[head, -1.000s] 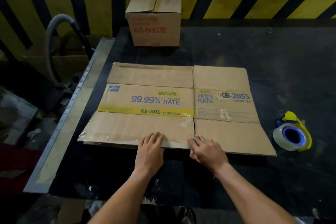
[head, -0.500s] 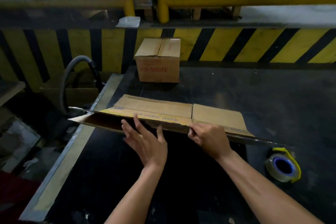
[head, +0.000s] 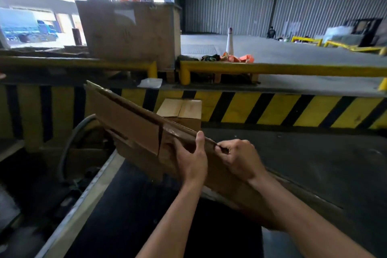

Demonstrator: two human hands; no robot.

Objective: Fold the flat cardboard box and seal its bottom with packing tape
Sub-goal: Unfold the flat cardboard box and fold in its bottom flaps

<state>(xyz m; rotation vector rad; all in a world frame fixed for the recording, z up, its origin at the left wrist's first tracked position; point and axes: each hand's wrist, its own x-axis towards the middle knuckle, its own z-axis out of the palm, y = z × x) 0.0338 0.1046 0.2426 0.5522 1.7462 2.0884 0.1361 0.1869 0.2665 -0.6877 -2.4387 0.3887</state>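
1. Half a second ago the flat cardboard box had only its near edge lifted off the bench; now it is raised almost on edge, and the view has tipped up to take in the warehouse floor beyond the yellow rail.
2. The roll of tape seen earlier at the right is out of view.
3. The box's long axis slopes from upper left, by the striped wall, down to lower right, where it passes behind the right forearm. Its plain brown face is turned toward the person, and its top edge points up and away.
4. It is held in the air over the bench's left part, in front of the small closed carton.
5. The left hand grips the top edge near the middle: thumb up over the edge, fingers curled onto the near face.
6. The right hand is just beside it, fingers closed in a tight pinch on the same edge.
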